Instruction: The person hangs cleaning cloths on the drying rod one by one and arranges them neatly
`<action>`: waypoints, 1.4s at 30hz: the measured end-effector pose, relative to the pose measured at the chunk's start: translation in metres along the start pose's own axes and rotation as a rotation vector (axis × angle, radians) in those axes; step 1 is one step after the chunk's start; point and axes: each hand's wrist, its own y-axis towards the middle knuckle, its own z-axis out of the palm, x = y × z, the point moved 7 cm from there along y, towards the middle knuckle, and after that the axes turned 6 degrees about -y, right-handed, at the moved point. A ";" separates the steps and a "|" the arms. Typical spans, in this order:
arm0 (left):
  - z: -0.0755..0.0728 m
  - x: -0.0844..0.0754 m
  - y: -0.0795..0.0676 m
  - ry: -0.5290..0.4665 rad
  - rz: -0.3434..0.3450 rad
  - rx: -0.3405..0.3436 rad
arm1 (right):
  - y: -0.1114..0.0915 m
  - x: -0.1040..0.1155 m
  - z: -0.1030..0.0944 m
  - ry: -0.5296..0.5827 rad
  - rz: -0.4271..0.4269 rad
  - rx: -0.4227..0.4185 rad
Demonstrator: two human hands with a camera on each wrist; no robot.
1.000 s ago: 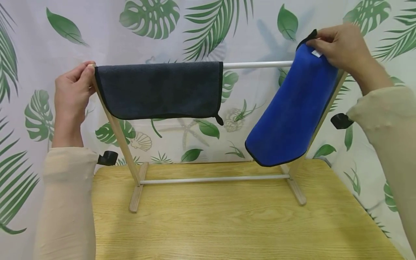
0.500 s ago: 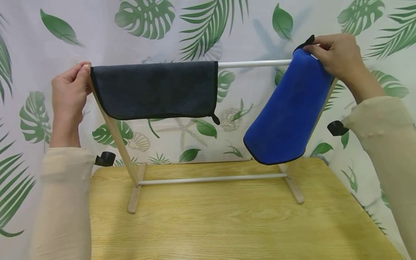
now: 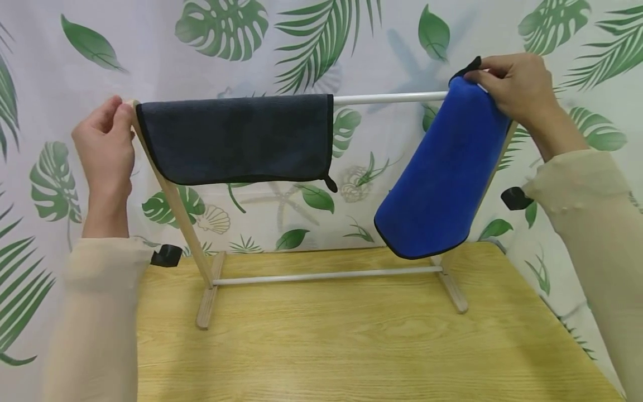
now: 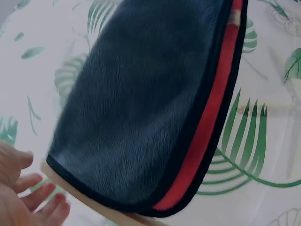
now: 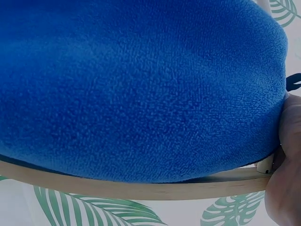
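Observation:
A dark grey towel (image 3: 236, 139) with black edging hangs folded over the white top rail (image 3: 392, 98) of a wooden rack, on its left half. In the left wrist view a red inner side shows between its layers. My left hand (image 3: 105, 145) is beside the top of the left post (image 3: 173, 198); its fingers (image 4: 35, 193) are loosely spread there, holding nothing. At the rail's right end my right hand (image 3: 519, 89) pinches the upper edge of a blue towel (image 3: 432, 178), which drapes down in front of the right post. The rail there is mostly hidden behind the towel.
The rack's feet (image 3: 454, 293) stand on a wood-grain table (image 3: 321, 340), joined by a lower white bar (image 3: 326, 276). Close behind hangs a white curtain (image 3: 321, 218) printed with green leaves.
My left hand has loosened from the post top and shifted slightly left. The right hand, with the blue towel, has come down a little toward the rail. The view has shifted slightly.

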 end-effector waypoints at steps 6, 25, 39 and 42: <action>-0.001 -0.020 -0.031 0.125 0.101 -0.102 | 0.000 -0.001 0.001 0.012 0.012 0.007; 0.087 0.002 -0.161 0.061 0.229 0.323 | -0.002 0.002 -0.001 0.021 -0.010 -0.001; 0.160 0.064 -0.214 0.001 0.013 0.634 | -0.005 0.002 -0.002 0.000 -0.007 0.001; 0.174 0.078 -0.225 -0.016 -0.028 0.694 | -0.004 0.003 -0.002 -0.001 -0.020 -0.003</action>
